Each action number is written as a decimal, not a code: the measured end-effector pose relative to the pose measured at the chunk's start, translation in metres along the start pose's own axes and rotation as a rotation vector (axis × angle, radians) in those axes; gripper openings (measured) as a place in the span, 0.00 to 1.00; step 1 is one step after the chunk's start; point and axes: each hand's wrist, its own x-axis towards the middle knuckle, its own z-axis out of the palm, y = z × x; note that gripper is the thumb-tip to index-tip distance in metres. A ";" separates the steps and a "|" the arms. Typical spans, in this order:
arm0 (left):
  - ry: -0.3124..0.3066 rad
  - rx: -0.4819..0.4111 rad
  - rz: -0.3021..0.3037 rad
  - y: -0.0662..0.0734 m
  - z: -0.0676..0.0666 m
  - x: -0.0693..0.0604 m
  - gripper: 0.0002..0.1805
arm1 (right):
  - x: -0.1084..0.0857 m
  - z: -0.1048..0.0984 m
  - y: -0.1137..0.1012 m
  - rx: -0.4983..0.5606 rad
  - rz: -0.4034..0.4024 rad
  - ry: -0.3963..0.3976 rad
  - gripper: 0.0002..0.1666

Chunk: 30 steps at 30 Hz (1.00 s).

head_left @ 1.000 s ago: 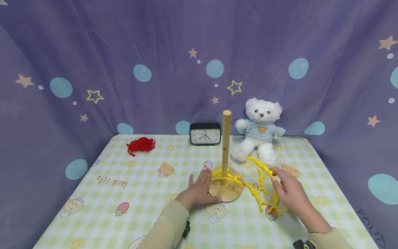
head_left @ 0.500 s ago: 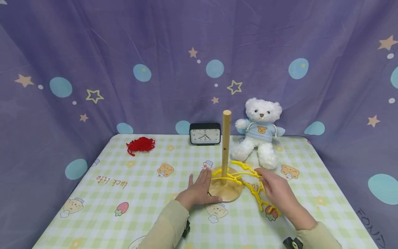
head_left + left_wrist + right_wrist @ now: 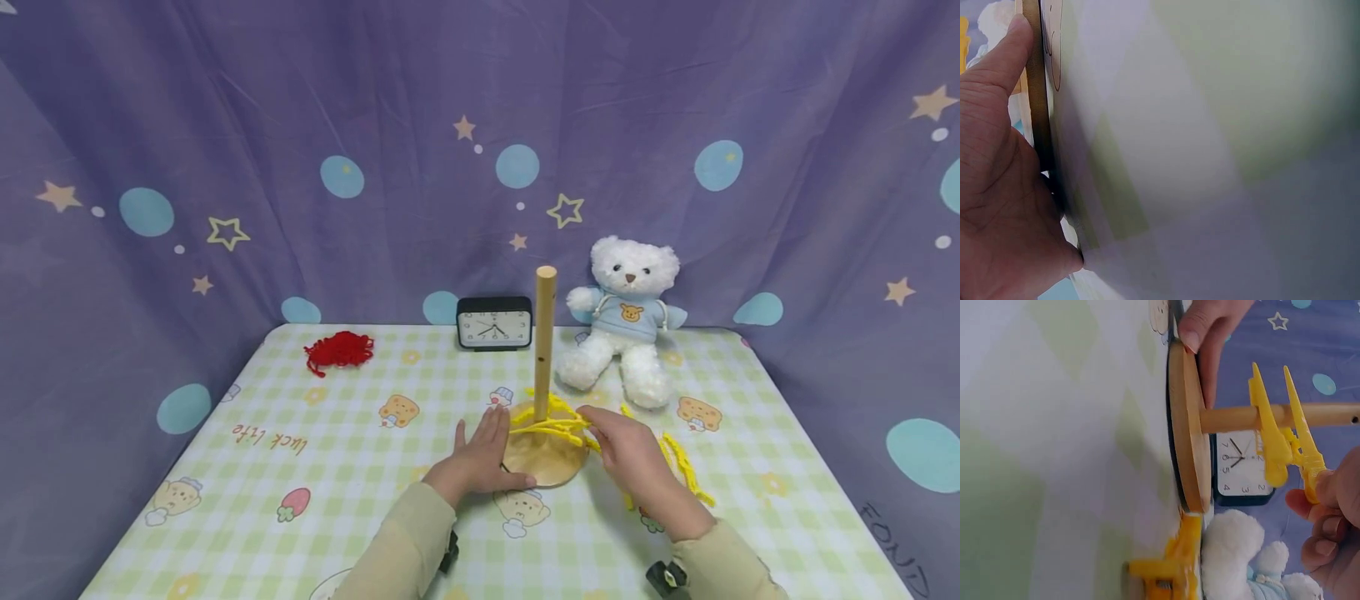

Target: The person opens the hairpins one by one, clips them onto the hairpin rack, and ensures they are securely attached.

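A round wooden base (image 3: pixel 546 468) carries an upright wooden post (image 3: pixel 545 333) with small dark holes. My left hand (image 3: pixel 476 460) rests on the base's left side, fingers extended and thumb at its front edge. With thumb and fingertips my right hand (image 3: pixel 636 457) pinches a yellow plastic branch (image 3: pixel 1311 461) close to the lower post. Another yellow branch (image 3: pixel 1267 428) sits at the post, low above the base. Whether the two branches touch is unclear. More yellow branches (image 3: pixel 678 465) lie on the table to the right, partly hidden by my right hand and forearm.
At the back stands a black desk clock (image 3: pixel 495 325), behind the post. A white teddy bear (image 3: pixel 632 317) in a blue top sits at the back right. Red yarn (image 3: pixel 341 348) lies at the back left. A checked cloth (image 3: pixel 360 483) covers the table.
My right hand has moved left from the loose branches to the post, carrying one yellow branch. My left hand and the stand have stayed in place.
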 end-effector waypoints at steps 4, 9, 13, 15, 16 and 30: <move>0.005 0.000 0.005 0.000 0.000 0.001 0.65 | 0.005 0.006 -0.004 -0.010 -0.026 0.019 0.23; 0.011 0.012 0.009 -0.001 0.001 0.001 0.65 | 0.008 0.010 -0.009 0.003 -0.011 -0.005 0.24; 0.013 0.030 0.006 -0.002 0.001 0.002 0.65 | 0.010 0.012 -0.011 0.016 -0.011 -0.033 0.25; 0.011 0.038 0.002 -0.002 0.001 0.002 0.65 | 0.010 0.013 -0.012 0.024 -0.014 -0.044 0.26; 0.011 0.039 0.000 -0.002 0.001 0.002 0.65 | 0.010 0.014 -0.013 0.027 -0.013 -0.049 0.26; 0.017 -0.002 -0.005 -0.011 0.013 0.012 0.67 | 0.000 0.003 -0.005 0.068 0.045 -0.149 0.29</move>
